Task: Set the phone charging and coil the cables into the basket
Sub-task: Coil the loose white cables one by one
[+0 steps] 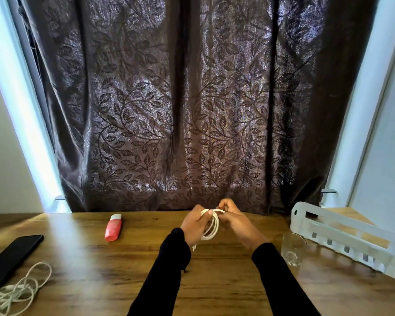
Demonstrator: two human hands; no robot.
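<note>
Both hands' grip clamped on white cable (213, 225), left hand (195, 224), right hand (234, 221), neat round loops

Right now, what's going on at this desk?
A person is coiling a white cable above the wooden table. The left hand grips the loops while the right hand pinches the strand at the top. The white basket at the right holds no cable that I can see. A second cable lies loose at the left, next to the black phone. Whether the phone is plugged in is unclear.
</note>
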